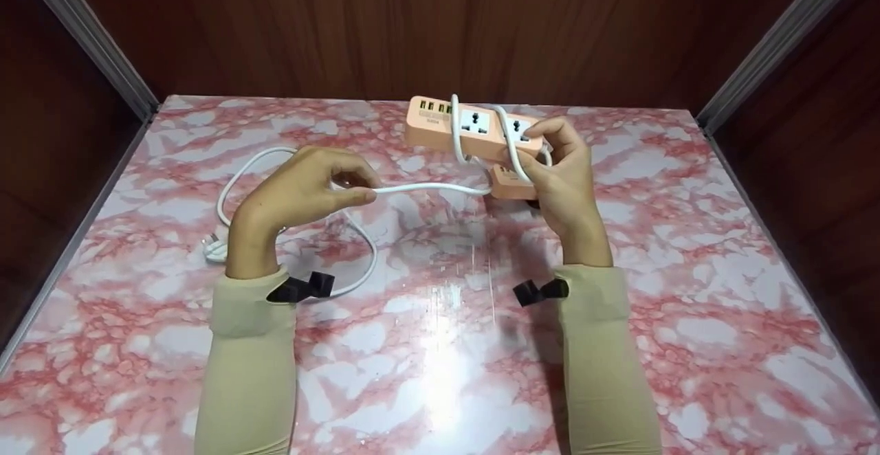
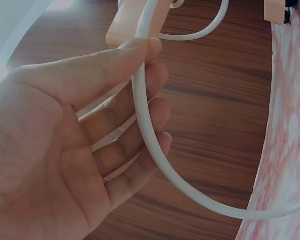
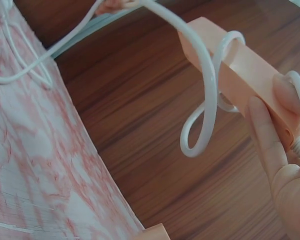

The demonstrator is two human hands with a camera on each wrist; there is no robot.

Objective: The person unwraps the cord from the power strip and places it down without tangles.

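Note:
A peach-coloured power strip [image 1: 433, 135] with white sockets and USB ports is held up by my right hand [image 1: 569, 183], which grips its right end between thumb and fingers. Its white cord [image 1: 433, 186] is looped loosely around the body, as the right wrist view also shows. My left hand [image 1: 302, 187] pinches the cord between thumb and fingertips, left of the strip. In the left wrist view the cord [image 2: 149, 132] passes across the other fingers and curves down. The rest of it trails over the table to a white plug [image 1: 215, 250], partly hidden by the left wrist.
Behind and below the held strip, a second peach-coloured block with sockets [image 1: 510, 184] rests on the red-and-white marbled table [image 1: 687, 331], partly hidden by the right hand. Dark wood-grain panels [image 1: 440, 29] stand at the back and both sides.

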